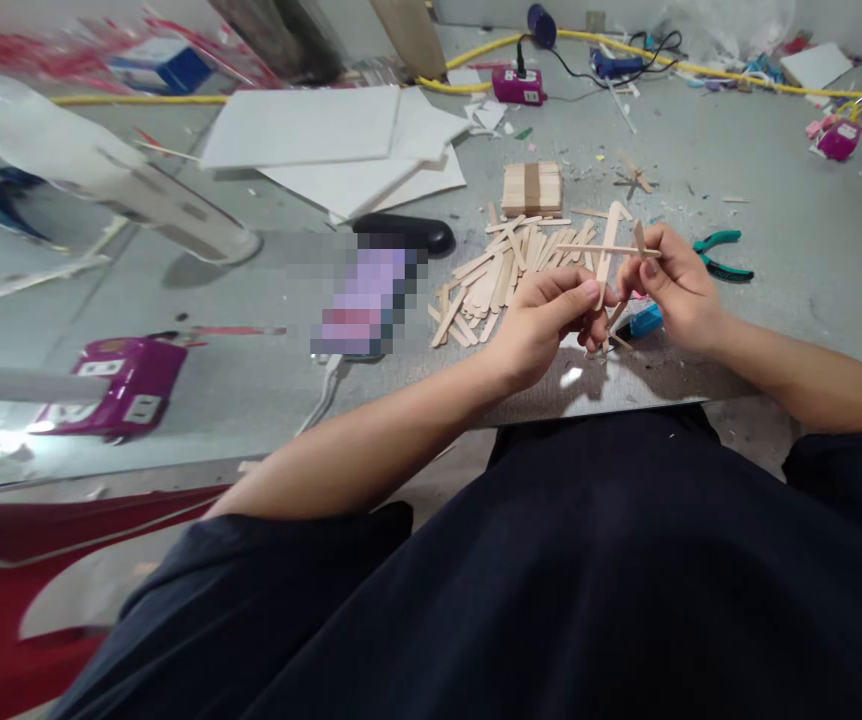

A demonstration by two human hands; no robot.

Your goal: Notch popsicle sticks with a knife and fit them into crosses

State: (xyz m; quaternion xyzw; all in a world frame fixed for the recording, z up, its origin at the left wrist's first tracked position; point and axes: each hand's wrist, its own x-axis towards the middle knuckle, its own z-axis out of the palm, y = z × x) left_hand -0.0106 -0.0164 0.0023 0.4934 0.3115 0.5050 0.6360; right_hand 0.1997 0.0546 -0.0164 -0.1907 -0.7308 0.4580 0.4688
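Between my two hands is a small model of crossed wooden craft sticks, shaped somewhat like an aeroplane. My left hand pinches the lower end of its upright stick. On the other side, my right hand grips the end of the crossing stick, near a short upright piece. Below the hands lies a blue-handled tool, partly covered by my right hand. A loose heap of craft sticks spreads just beyond my left hand, with a banded bundle of sticks behind it.
Green-handled pliers lie right of my right hand. To the left are a blurred-out phone on a cable, a black case and white foam sheets. Purple power sockets and a yellow cable run along the back.
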